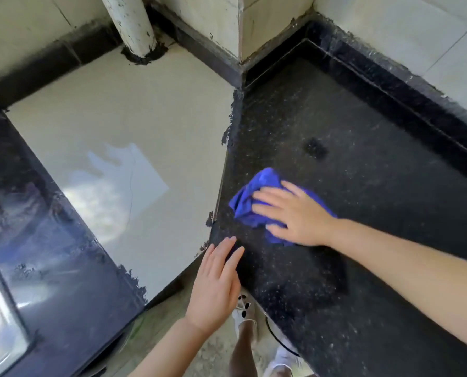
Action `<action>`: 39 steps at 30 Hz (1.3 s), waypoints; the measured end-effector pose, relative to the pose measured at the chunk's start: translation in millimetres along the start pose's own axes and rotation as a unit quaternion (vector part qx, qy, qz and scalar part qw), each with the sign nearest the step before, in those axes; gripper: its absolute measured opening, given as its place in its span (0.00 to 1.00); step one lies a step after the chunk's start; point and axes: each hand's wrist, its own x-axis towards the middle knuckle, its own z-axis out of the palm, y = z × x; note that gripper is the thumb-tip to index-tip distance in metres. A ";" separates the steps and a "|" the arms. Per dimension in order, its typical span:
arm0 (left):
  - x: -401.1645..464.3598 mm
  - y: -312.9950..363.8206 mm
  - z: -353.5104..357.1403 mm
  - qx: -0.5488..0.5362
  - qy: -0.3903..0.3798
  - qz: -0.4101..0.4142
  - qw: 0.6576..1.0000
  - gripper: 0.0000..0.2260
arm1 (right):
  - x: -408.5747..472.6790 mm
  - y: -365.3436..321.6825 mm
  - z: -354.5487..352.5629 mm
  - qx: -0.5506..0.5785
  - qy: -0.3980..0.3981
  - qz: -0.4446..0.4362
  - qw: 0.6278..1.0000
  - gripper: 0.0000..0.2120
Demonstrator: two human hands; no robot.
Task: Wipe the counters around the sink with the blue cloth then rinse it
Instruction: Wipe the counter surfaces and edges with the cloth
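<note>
Polished dark stone runs down the far left, where the dark counter strip [44,240] meets a metallic rim at the frame's bottom corner; that rim may be the sink's edge, but it is cut off and too little shows to be sure. Right of that strip lies a pale cream slab [112,126] catching a bright window reflection, with a white pipe [130,23] rising from its far side. Right of the slab begins the black speckled counter [363,164], the landmark here. At its near left corner the left hand [216,289] hovers or lightly rests, fingers straight and together, holding nothing; whether the fingertips actually touch the stone cannot be told. Further onto the counter, close to its left edge, the blue cloth [250,197] lies bunched on the stone under the right hand [295,213], whose fingers are spread flat and press down on it rather than curl round it. This reads as the wiping step, on the counter section right of the slab. The next stroke likely calls for steady downward pressure while sweeping toward the back wall and the small dull patch there. No tap is in view, so where rinsing will happen cannot be judged.
</note>
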 end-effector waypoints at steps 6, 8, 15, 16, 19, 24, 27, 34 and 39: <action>-6.3 4.4 6.4 -0.004 0.021 -0.067 0.998 0.18 | 92.2 55.7 -19.6 0.068 0.081 0.374 0.921 0.24; -12.7 11.9 3.4 -0.081 0.064 -0.140 0.985 0.21 | 73.6 -2.8 -3.0 0.062 0.093 0.301 0.947 0.24; -11.0 47.5 0.3 -0.167 0.121 -0.256 0.944 0.23 | -116.0 -147.9 35.0 0.032 0.019 0.155 0.987 0.25; -8.4 53.9 2.1 -0.151 0.115 -0.256 0.948 0.23 | -143.1 -154.5 37.7 0.016 0.010 0.151 0.988 0.25; -4.1 70.6 16.3 -0.112 0.092 -0.247 0.958 0.23 | -199.6 -162.3 41.0 0.003 -0.021 0.126 0.992 0.25; -0.2 76.4 32.7 -0.019 0.094 -0.243 0.965 0.20 | -163.0 -117.9 36.4 0.022 0.018 0.088 0.996 0.24; 4.6 73.0 30.3 0.065 0.075 -0.235 0.967 0.20 | -106.3 -29.7 20.6 -0.003 0.035 0.135 0.990 0.25; 50.9 51.6 19.2 0.074 0.062 -0.190 0.977 0.17 | -45.1 24.7 5.1 0.052 0.116 0.435 0.891 0.24; 57.9 47.1 22.8 0.031 0.104 -0.195 0.975 0.20 | -90.9 -100.2 28.1 0.044 0.075 0.123 0.988 0.24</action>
